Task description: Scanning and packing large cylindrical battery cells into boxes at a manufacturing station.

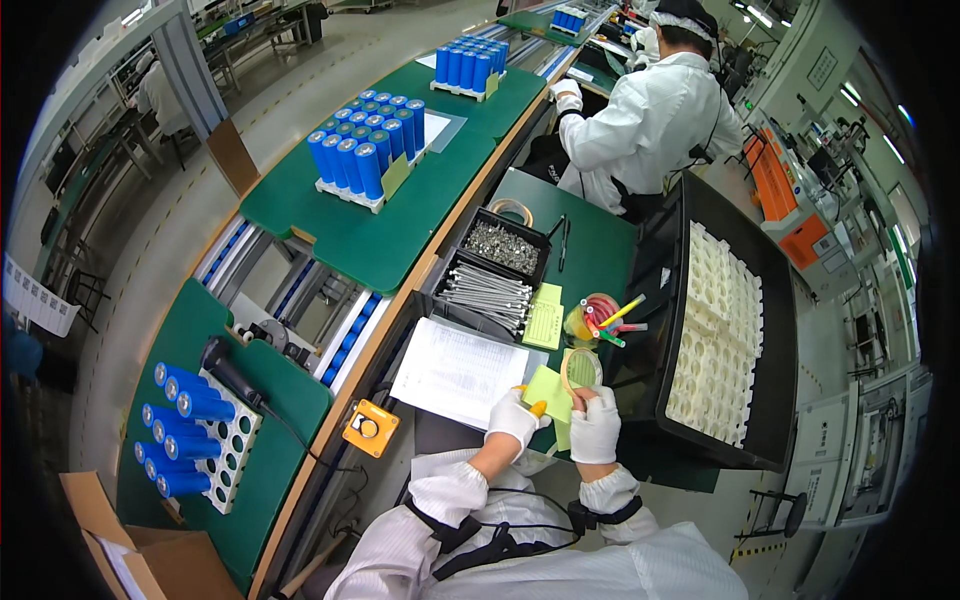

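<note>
My left hand (515,420), in a white glove with yellow fingertips, pinches the edge of a yellow-green paper slip (544,389). Close beside it, my gloved right hand (595,428) has its fingers closed on the near side of a roll of tape (568,372), against the slip's right edge. Part of the slip is hidden behind the fingers. A printed white sheet (455,372) lies left of my hands. Just beyond them are a cup of coloured pens (600,320) and a stack of similar slips (543,318).
Black bins hold long bolts (485,297) and small metal parts (500,247). A black crate (650,370) with cream cell holders (715,340) stands at right. Blue cylindrical cells (365,150) stand on the conveyor line, left. An orange button box (370,428) is nearby. A co-worker (650,125) sits ahead.
</note>
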A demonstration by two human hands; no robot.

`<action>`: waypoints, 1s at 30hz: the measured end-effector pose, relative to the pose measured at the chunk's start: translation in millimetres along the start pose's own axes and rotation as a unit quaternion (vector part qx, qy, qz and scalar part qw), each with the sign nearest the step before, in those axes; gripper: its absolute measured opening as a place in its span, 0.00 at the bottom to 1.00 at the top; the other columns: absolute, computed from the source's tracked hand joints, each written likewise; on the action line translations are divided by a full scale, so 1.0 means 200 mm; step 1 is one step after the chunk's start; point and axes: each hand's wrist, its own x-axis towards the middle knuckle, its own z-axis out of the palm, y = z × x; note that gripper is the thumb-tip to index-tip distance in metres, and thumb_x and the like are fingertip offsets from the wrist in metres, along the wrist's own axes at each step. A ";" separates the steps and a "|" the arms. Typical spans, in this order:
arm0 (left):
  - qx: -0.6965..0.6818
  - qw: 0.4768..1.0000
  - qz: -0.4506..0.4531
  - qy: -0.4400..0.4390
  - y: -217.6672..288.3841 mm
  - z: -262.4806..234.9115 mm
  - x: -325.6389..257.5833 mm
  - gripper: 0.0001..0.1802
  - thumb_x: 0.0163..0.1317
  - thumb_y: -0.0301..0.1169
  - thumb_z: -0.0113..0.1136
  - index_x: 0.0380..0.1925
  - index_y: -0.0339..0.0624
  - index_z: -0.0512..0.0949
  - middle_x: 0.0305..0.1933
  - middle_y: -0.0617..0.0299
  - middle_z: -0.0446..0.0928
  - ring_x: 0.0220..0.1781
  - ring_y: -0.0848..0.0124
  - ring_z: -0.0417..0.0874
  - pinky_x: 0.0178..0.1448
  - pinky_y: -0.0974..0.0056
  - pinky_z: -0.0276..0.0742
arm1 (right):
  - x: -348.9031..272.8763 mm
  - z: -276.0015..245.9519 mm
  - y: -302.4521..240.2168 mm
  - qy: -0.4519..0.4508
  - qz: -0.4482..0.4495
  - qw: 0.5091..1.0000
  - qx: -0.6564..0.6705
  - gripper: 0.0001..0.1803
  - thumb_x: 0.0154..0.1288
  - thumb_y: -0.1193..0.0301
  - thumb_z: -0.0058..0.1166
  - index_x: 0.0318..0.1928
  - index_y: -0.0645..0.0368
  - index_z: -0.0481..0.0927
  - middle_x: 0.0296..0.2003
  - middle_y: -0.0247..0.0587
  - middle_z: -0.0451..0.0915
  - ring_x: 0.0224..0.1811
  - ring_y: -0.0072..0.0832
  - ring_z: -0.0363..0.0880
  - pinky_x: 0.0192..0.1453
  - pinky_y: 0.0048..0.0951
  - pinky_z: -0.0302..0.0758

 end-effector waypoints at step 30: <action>0.152 0.819 0.215 0.510 0.64 -1.14 -1.97 0.16 0.66 0.29 0.59 0.52 0.34 0.76 0.43 0.53 0.83 0.43 0.69 0.84 0.48 0.67 0.79 | 0.04 0.38 -0.42 -0.224 -0.144 0.952 0.154 0.11 0.58 0.83 0.52 0.42 0.63 0.80 0.37 0.48 0.77 0.38 0.42 0.77 0.44 0.33 0.74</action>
